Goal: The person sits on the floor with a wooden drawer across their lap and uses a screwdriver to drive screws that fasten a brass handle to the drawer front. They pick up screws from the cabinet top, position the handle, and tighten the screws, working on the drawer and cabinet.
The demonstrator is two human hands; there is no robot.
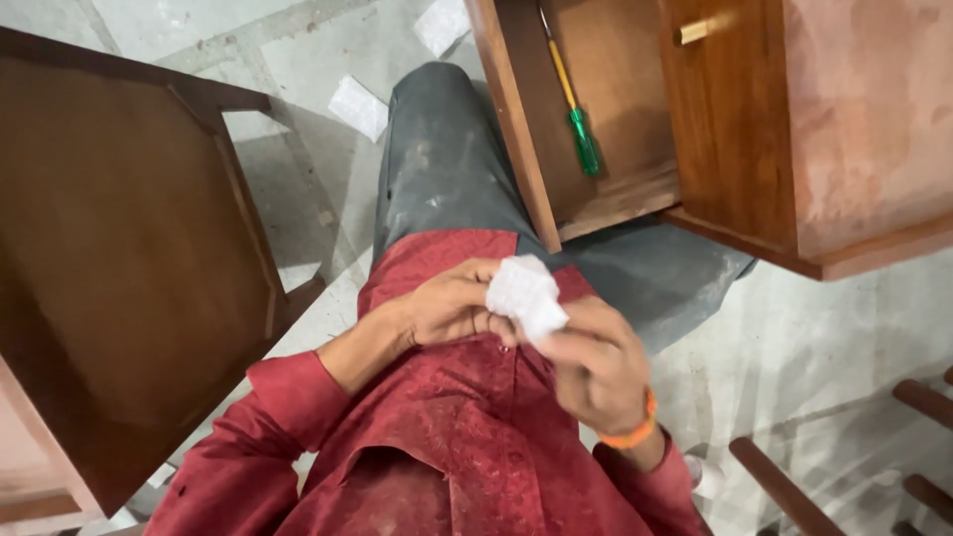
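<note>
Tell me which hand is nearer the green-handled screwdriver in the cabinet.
Right. The right hand sits below the green-handled screwdriver, pinching a crumpled white paper; the left hand holds the paper's other side, farther left.

Hands: I see my left hand point(452, 303) and right hand point(596, 362) meeting over my lap, a crumpled paper point(526, 295) between them.
Cabinet point(844, 129): ahead right, a screwdriver point(574, 104) lying inside.
Wooden panel point(119, 258): left.
Floor point(824, 337): paper scraps point(359, 106) ahead.
</note>
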